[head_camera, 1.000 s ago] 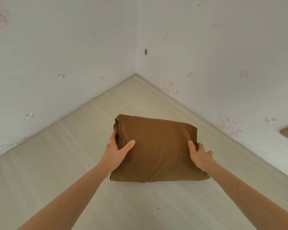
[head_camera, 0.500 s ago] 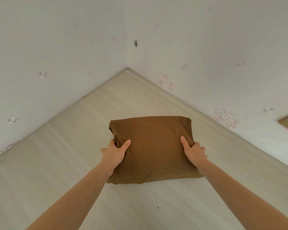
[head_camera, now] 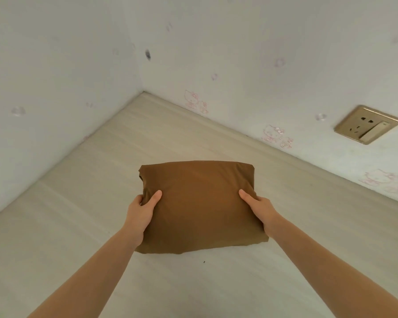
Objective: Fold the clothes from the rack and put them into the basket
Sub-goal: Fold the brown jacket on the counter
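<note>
A pale, wood-grained floor point(head_camera: 83, 226) runs into a corner where two white walls point(head_camera: 55, 65) meet. Faint pink cartoon-cat prints point(head_camera: 194, 102) dot the right-hand wall low down. A gold-framed wall socket with a cream rocker switch point(head_camera: 367, 124) sits further right. A small dark speck point(head_camera: 204, 262) lies on the floor.

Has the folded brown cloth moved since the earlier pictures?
Cannot tell for certain: the head camera itself turned. The folded brown cloth, held by both hands, looks slightly closer to the dark floor speck.
</note>
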The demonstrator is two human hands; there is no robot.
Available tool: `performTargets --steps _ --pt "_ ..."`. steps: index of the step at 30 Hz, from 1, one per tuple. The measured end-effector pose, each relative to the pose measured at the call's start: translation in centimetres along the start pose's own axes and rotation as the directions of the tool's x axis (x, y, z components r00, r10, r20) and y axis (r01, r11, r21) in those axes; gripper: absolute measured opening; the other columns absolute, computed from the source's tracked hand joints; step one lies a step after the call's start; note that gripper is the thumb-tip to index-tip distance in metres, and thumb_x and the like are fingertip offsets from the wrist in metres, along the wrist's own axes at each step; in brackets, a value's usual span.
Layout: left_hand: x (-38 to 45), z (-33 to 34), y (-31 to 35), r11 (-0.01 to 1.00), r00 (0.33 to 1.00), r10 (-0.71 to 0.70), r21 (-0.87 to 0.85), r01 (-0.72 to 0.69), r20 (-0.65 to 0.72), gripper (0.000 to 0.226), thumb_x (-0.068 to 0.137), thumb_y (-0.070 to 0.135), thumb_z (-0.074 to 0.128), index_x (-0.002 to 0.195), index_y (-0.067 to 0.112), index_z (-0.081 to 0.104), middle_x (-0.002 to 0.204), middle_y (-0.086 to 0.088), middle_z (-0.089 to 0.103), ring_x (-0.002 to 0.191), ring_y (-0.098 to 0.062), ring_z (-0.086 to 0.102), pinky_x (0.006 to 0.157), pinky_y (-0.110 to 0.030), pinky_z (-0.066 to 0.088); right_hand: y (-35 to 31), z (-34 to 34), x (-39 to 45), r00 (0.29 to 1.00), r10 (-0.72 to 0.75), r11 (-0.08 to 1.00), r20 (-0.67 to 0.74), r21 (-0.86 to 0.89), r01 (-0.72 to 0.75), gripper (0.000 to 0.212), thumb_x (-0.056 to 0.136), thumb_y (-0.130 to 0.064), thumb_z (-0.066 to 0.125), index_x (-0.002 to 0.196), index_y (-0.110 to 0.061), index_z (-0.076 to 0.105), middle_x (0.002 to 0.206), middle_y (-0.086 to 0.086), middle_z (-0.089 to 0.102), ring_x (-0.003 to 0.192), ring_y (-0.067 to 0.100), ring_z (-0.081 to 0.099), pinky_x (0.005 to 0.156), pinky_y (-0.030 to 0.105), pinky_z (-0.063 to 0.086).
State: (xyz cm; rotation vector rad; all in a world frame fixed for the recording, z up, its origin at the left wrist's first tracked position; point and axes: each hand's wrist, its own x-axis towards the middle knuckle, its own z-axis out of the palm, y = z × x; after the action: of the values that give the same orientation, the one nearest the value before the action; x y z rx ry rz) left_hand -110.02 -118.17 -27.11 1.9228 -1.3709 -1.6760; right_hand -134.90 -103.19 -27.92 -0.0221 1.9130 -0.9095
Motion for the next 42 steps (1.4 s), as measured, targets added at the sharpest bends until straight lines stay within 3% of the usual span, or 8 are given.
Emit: performTargets --steps 7,13,24,29,33,35,39,42 --pt "-4.9 4.7 0.0 0.994 0.988 0.108 0.002 -0.109 0.113 0.040 0.089 0.051 0.060 0.117 0.025 0.052 0.112 0.001 0.058 0.102 -0.024 0.055 0.089 -0.039 0.043 5.1 -6.8 -4.4 0.997 -0.012 0.986 -0.082 0.163 0.025 0.062 0.083 -0.054 0.064 0.128 -0.013 0.056 0.098 -0.001 0.063 0.092 0.022 0.060 0.088 0.038 0.046" --pt "-10.9 11.0 -1.8 0.987 0.960 0.151 0.020 -0.161 0.236 0.042 0.087 0.053 0.061 0.117 0.024 0.056 0.113 0.001 0.063 0.104 -0.025 0.060 0.097 -0.048 0.047 11.4 -14.6 -9.4 0.984 -0.006 0.959 -0.177 0.277 0.055 0.058 0.082 -0.053 0.066 0.125 -0.014 0.059 0.103 0.001 0.066 0.096 0.024 0.062 0.088 0.038 0.048" --pt "-31.4 27.7 -13.3 0.904 0.810 0.309 0.111 -0.413 0.499 0.022 0.092 0.048 0.056 0.096 0.027 0.057 0.098 0.009 0.063 0.092 -0.015 0.060 0.085 -0.038 0.046 33.9 -32.6 -24.3 0.891 0.089 0.889 -0.445 0.438 0.130 0.051 0.087 -0.049 0.062 0.123 -0.012 0.058 0.106 0.003 0.065 0.098 0.025 0.061 0.091 0.041 0.048" --pt "-40.1 33.9 -19.5 0.874 0.720 0.253 0.166 -0.456 0.646 0.036 0.089 0.051 0.059 0.095 0.016 0.063 0.096 0.000 0.069 0.091 -0.020 0.064 0.089 -0.045 0.052 45.2 -38.3 -31.7 0.833 0.229 0.810 -0.504 0.574 0.124 0.043 0.083 -0.046 0.068 0.114 -0.015 0.064 0.096 0.000 0.069 0.088 0.019 0.065 0.071 0.031 0.051" --pt "-44.4 38.4 -24.9 0.863 0.654 0.147 0.227 -0.451 0.742 0.027 0.092 0.047 0.057 0.102 0.022 0.062 0.102 0.005 0.067 0.095 -0.016 0.063 0.089 -0.040 0.050 53.5 -40.1 -35.0 0.780 0.347 0.767 -0.521 0.637 0.084 0.050 0.081 -0.051 0.068 0.119 -0.020 0.063 0.103 0.001 0.070 0.096 0.024 0.066 0.094 0.041 0.050" --pt "-45.7 40.3 -27.4 0.865 0.624 0.072 0.262 -0.428 0.778 0.015 0.094 0.041 0.056 0.100 0.027 0.060 0.101 0.008 0.064 0.093 -0.012 0.061 0.084 -0.034 0.046 56.8 -40.2 -35.7 0.741 0.394 0.756 -0.544 0.650 0.075 0.050 0.081 -0.053 0.066 0.119 -0.022 0.063 0.103 0.000 0.070 0.098 0.023 0.064 0.098 0.044 0.048" --pt "-46.6 44.2 -31.5 0.851 0.591 -0.018 0.323 -0.414 0.806 0.014 0.092 0.034 0.060 0.098 0.022 0.059 0.101 0.003 0.066 0.095 -0.017 0.063 0.079 -0.034 0.048 62.7 -39.7 -35.4 0.675 0.478 0.716 -0.562 0.695 0.072 0.036 0.085 -0.049 0.064 0.111 -0.024 0.062 0.090 -0.008 0.066 0.083 0.012 0.061 0.076 0.032 0.046" --pt "-46.5 47.7 -34.2 0.835 0.547 -0.007 0.306 -0.457 0.837 0.014 0.090 0.034 0.062 0.103 0.029 0.060 0.104 0.007 0.068 0.097 -0.014 0.064 0.080 -0.032 0.048 66.8 -39.6 -33.5 0.630 0.532 0.680 -0.565 0.729 0.079 0.034 0.086 -0.045 0.065 0.110 -0.022 0.062 0.092 -0.008 0.066 0.084 0.011 0.062 0.074 0.032 0.047"
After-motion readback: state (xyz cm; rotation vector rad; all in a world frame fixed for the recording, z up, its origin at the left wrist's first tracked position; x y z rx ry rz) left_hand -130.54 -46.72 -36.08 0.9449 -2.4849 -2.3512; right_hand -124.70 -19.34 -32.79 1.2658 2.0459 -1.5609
